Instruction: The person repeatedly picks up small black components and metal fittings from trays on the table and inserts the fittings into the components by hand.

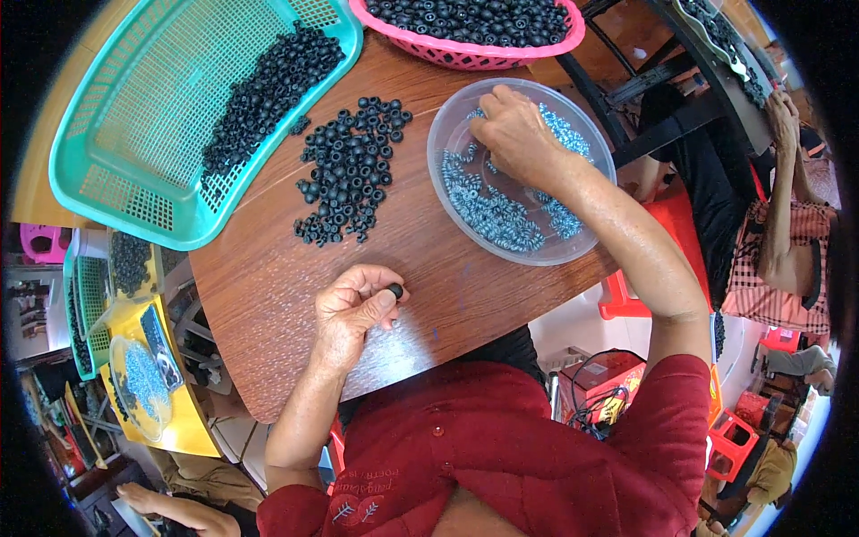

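Note:
My left hand point(353, 309) is above the near part of the wooden table point(268, 304), pinching a small round black cap point(395, 290) between thumb and fingers. My right hand point(519, 130) reaches into a clear round plastic bowl point(432, 157) at the right. Its fingers are curled together at the bowl's far left side; what they grip is hidden. Small blue-and-white coiled pieces point(488, 213) cover much of the bowl's bottom. A loose pile of black ring-like caps point(349, 161) lies on the table between the bowl and a teal basket.
The large teal mesh basket point(134, 166), part-filled with black caps, takes up the far left. A pink basket point(465, 55) heaped with them stands at the far edge. Left of my table is a yellow one point(192, 421). Other people point(774, 242) sit at both sides; a red stool point(622, 300) stands at right.

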Demonstrator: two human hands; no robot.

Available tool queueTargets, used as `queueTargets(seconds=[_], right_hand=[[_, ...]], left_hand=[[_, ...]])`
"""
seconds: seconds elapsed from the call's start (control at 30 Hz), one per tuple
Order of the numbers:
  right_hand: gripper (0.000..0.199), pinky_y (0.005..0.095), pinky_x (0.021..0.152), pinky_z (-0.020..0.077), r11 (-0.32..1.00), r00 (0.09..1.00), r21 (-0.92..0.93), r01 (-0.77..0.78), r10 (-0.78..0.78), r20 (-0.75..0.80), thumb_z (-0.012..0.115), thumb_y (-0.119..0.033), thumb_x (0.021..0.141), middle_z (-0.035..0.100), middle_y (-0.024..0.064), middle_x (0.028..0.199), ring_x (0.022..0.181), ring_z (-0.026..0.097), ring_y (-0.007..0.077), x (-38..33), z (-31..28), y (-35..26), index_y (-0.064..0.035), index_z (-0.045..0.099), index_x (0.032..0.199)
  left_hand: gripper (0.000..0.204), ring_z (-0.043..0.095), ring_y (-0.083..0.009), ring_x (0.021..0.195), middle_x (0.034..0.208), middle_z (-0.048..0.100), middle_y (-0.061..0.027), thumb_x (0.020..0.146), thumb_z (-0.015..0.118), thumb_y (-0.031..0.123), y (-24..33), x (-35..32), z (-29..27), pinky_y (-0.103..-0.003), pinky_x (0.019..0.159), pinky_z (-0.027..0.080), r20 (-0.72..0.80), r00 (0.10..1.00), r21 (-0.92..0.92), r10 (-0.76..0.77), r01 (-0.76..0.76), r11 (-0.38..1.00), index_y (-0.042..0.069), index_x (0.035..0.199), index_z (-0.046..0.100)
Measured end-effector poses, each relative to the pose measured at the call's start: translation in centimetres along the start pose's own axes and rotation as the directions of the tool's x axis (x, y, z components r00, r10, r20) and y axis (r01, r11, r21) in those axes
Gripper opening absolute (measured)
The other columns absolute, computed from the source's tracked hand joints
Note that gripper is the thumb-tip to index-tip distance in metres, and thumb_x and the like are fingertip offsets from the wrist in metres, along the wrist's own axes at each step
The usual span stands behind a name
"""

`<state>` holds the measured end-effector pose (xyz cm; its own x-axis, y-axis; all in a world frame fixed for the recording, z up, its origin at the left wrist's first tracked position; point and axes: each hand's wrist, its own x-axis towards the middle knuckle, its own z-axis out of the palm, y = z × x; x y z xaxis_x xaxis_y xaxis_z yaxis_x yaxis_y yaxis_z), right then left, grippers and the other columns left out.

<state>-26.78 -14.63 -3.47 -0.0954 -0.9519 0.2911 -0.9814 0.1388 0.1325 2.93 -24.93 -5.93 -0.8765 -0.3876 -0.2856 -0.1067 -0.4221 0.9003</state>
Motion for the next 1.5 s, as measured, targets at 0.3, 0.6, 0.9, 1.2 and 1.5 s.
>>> queueTargets(seconds=[0.3, 0.6, 0.9, 1.2, 1.5], right_hand=[[0.009, 0.0437, 0.068, 0.0459, 0.962, 0.980, 0.221, -0.158, 0.181, -0.084, 0.062, -0.006, 0.074, 0.059, 0.0163, 0.078, 0.079, 0.056, 0.0367, -1.6, -2.1, -0.9, -0.0002, 0.055, 0.077], [0.012, 0.0318, 0.057, 0.0451, 0.651, 0.928, 0.702, -0.290, 0.372, 0.039, 0.065, -0.005, 0.076, 0.056, 0.0139, 0.065, 0.058, 0.055, 0.0219, -3.1, -6.0, -4.5, 0.0015, 0.055, 0.079], [0.012, 0.0264, 0.058, 0.0458, 0.230, 0.950, 0.939, -0.254, 0.242, 0.198, 0.065, -0.004, 0.077, 0.059, 0.0072, 0.072, 0.063, 0.055, 0.0121, -3.4, -8.3, -13.4, 0.0013, 0.058, 0.085], [0.012, 0.0182, 0.059, 0.0391, 0.125, 0.930, 0.939, -0.320, 0.229, 0.287, 0.069, -0.005, 0.078, 0.055, -0.0042, 0.075, 0.069, 0.049, 0.0020, -3.3, -8.3, -15.6, -0.0031, 0.061, 0.087], [0.013, 0.0172, 0.061, 0.0395, 0.005, 0.914, 0.946, -0.323, 0.260, 0.310, 0.071, -0.005, 0.078, 0.056, -0.0043, 0.080, 0.072, 0.049, 0.0016, -2.9, -8.2, -16.4, -0.0032, 0.061, 0.088]], left_hand=[[0.017, 0.057, -0.0103, 0.059, 0.084, 0.066, -0.0123, 0.085, 0.064, 0.004, -0.1, 0.0, 0.2, -0.021, 0.051, 0.047, -0.039, 0.998, -0.022, 0.041, -0.042, 0.999, -0.004, 0.100, 0.060], [0.018, 0.060, -0.0141, 0.062, 0.084, 0.066, -0.0141, 0.085, 0.062, 0.002, 0.4, -0.7, 0.3, -0.024, 0.052, 0.048, -0.035, 0.996, -0.175, 0.077, -0.082, 0.981, -0.005, 0.102, 0.059], [0.020, 0.061, -0.0160, 0.065, 0.086, 0.065, -0.0147, 0.086, 0.062, 0.002, 2.7, -3.2, 2.3, -0.025, 0.055, 0.049, -0.083, 0.986, -0.284, 0.145, -0.163, 0.945, -0.005, 0.104, 0.057], [0.025, 0.059, -0.0163, 0.067, 0.089, 0.063, -0.0138, 0.089, 0.059, 0.010, 2.9, -4.9, 1.8, -0.028, 0.057, 0.049, 0.010, 0.997, -0.529, 0.079, -0.062, 0.847, -0.004, 0.110, 0.057], [0.025, 0.062, -0.0177, 0.066, 0.088, 0.064, -0.0161, 0.091, 0.057, 0.009, 2.6, -4.6, 1.2, -0.029, 0.055, 0.051, -0.093, 0.988, -0.445, 0.125, -0.154, 0.882, -0.004, 0.111, 0.055]])
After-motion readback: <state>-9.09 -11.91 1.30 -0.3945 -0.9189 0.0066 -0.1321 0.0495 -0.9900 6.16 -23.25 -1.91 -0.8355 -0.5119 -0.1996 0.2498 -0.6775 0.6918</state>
